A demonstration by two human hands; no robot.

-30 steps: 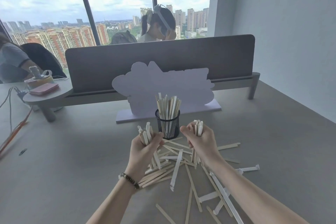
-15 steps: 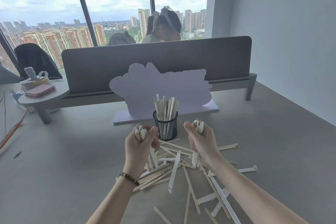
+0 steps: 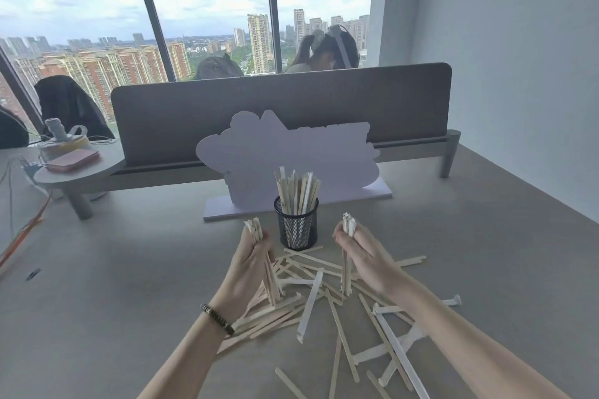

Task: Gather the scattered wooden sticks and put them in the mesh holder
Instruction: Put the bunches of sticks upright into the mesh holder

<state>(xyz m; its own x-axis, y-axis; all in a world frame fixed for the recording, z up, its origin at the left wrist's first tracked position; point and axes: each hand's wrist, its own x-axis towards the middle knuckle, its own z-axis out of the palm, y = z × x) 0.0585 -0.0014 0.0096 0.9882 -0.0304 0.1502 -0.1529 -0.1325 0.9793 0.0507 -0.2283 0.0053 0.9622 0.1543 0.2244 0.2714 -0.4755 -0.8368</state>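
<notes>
A black mesh holder (image 3: 297, 226) stands on the grey table (image 3: 129, 285) with several wooden sticks (image 3: 297, 188) upright in it. Many loose wooden sticks (image 3: 309, 304) lie scattered in a pile in front of it. My left hand (image 3: 248, 269) is closed around an upright bundle of sticks (image 3: 256, 230), just left of the holder, with the bundle's lower ends down on the pile. My right hand (image 3: 363, 256) grips a second upright bundle (image 3: 348, 225), just right of the holder, its lower ends also on the pile.
A pale cloud-shaped board (image 3: 288, 155) on a flat base stands right behind the holder. A grey desk divider (image 3: 282, 107) on a raised shelf runs across the back, with a person beyond it. A pink notebook (image 3: 73, 160) lies at the left. A wall closes the right side.
Both hands have lowered their bundles, so the sticks' lower ends now rest on the pile. The hands have spread slightly apart to either side of the holder.
</notes>
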